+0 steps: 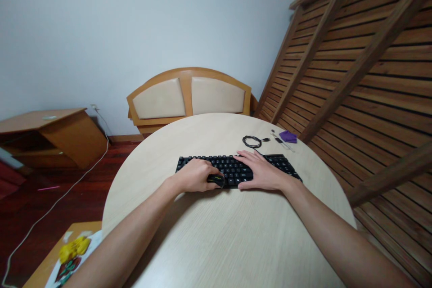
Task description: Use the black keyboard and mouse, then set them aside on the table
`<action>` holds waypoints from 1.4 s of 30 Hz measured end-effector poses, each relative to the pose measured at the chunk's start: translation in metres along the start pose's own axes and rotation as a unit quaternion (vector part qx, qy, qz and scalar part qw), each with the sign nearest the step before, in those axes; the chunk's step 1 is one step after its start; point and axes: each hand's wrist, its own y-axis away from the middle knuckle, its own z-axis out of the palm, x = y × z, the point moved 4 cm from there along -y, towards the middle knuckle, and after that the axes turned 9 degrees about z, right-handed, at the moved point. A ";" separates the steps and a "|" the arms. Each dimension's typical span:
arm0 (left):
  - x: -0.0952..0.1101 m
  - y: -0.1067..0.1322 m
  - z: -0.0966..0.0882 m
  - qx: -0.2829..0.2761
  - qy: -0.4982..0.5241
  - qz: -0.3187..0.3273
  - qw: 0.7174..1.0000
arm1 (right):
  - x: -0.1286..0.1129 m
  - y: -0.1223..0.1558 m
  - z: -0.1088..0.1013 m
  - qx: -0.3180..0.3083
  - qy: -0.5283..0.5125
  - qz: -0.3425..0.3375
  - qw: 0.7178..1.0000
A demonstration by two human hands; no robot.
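Observation:
A black keyboard (232,172) lies across the middle of the round, pale wooden table (216,229). Over its left half, my left hand (196,175) is closed around what looks like a small black brush (216,179) with yellow marks, its end low over the keys. My right hand (261,172) spans the keyboard right of its middle, fingers toward the far edge and thumb by the near edge, holding it. Behind the keyboard sits its coiled black cable (252,142).
A folded purple cloth (288,137) and a thin, coiled pale cord (282,141) lie at the table's back right. Slatted wooden panels (367,99) lean on the right. A low stand (43,261) at lower left bears yellow and green items. A white cable (64,195) crosses the floor.

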 end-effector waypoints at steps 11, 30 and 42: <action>-0.029 0.016 -0.010 0.099 0.027 -0.069 0.992 | 0.011 -0.001 -0.002 0.010 -0.006 0.006 1.000; -0.050 0.014 0.013 0.037 -0.030 -0.095 0.994 | -0.016 -0.004 0.011 0.028 -0.002 0.009 1.000; -0.018 0.008 -0.002 -0.014 -0.016 -0.048 0.999 | -0.018 -0.004 0.009 0.022 -0.001 0.015 1.000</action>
